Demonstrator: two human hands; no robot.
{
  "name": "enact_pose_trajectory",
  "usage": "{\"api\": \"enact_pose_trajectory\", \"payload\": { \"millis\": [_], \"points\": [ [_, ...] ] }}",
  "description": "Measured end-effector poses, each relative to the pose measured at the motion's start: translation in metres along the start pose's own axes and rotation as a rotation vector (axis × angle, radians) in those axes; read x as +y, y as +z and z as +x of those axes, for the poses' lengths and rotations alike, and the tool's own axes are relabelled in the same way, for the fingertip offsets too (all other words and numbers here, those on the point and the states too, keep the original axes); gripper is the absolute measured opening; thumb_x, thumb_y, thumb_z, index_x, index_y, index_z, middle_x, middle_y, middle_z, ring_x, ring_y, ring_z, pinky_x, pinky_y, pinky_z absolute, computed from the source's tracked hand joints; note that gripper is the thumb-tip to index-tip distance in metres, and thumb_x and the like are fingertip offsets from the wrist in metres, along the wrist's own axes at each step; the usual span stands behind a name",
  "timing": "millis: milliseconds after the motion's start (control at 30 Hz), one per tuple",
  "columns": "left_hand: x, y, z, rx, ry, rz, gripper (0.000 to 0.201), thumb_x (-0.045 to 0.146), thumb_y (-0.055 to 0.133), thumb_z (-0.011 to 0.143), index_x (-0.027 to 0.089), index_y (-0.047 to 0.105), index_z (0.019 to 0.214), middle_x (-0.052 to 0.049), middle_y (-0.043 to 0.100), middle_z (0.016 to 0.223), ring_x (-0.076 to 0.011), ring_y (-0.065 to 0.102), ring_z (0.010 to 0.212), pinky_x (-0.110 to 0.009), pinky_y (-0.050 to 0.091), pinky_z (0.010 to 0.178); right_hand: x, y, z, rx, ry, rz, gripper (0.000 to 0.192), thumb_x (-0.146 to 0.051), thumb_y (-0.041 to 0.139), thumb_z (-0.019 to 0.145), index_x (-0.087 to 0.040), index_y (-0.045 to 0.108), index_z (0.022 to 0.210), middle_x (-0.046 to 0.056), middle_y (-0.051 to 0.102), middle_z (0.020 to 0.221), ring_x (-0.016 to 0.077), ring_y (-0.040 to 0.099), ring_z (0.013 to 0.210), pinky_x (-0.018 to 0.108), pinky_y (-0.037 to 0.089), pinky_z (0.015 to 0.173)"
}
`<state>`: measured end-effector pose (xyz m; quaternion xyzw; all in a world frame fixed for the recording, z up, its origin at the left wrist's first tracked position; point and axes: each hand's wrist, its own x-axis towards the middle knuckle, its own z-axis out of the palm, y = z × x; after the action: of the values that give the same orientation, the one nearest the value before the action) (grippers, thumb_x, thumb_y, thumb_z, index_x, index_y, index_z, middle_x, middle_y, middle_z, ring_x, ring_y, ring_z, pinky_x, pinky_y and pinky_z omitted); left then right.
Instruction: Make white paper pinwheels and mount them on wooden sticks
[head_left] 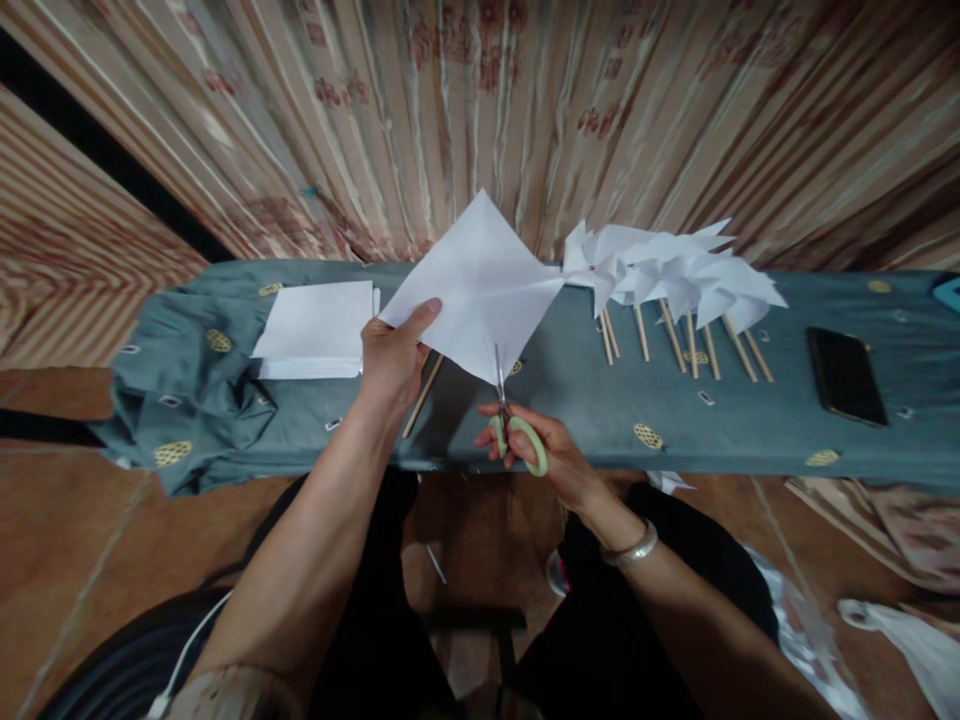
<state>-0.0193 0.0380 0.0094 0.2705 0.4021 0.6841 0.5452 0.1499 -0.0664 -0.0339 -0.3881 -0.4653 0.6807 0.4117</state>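
Note:
My left hand (394, 355) holds a white square paper sheet (480, 280) by its left corner, raised over a narrow bench covered in grey-green cloth (585, 410). In my right hand (540, 450) are green-handled scissors (514, 425), whose blades point up into the sheet's bottom corner. A wooden stick (421, 395) lies on the cloth under my left hand.
A stack of white paper (315, 325) lies at the left of the bench. Several finished white paper pinwheels on wooden sticks (675, 285) lie at the right, and a black phone (846, 375) beyond them. Patterned curtains hang behind. White scraps lie on the floor at lower right.

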Motion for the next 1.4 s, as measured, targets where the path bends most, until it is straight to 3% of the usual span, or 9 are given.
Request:
{"api": "enact_pose_trajectory", "payload": {
  "millis": [367, 767, 1400],
  "points": [
    [0.000, -0.003, -0.002, -0.019, 0.034, 0.021, 0.033, 0.020, 0.089, 0.052, 0.013, 0.073, 0.080, -0.008, 0.077, 0.088, -0.0307, 0.068, 0.110, -0.039, 0.057, 0.093, 0.002, 0.001, 0.000, -0.010, 0.020, 0.029, 0.055, -0.057, 0.075, 0.074, -0.020, 0.066, 0.114, 0.004, 0.071, 0.084, 0.0121, 0.059, 0.066, 0.025, 0.045, 0.057],
    [0.002, -0.001, -0.001, 0.003, 0.038, 0.020, 0.035, 0.021, 0.089, 0.048, 0.011, 0.074, 0.077, -0.007, 0.077, 0.081, -0.0250, 0.073, 0.091, -0.034, 0.057, 0.087, 0.006, 0.005, 0.000, -0.013, 0.018, 0.049, 0.049, -0.054, 0.073, 0.076, -0.019, 0.066, 0.110, 0.002, 0.068, 0.078, 0.0099, 0.058, 0.062, 0.024, 0.045, 0.057],
    [0.002, -0.002, -0.001, -0.004, 0.045, 0.014, 0.035, 0.021, 0.090, 0.048, 0.011, 0.075, 0.078, -0.007, 0.077, 0.082, -0.0229, 0.073, 0.082, -0.034, 0.057, 0.084, 0.004, 0.011, -0.001, 0.045, 0.055, 0.068, 0.052, -0.056, 0.076, 0.072, -0.018, 0.065, 0.107, 0.000, 0.067, 0.072, 0.0080, 0.056, 0.057, 0.023, 0.040, 0.054]
  ]
}}
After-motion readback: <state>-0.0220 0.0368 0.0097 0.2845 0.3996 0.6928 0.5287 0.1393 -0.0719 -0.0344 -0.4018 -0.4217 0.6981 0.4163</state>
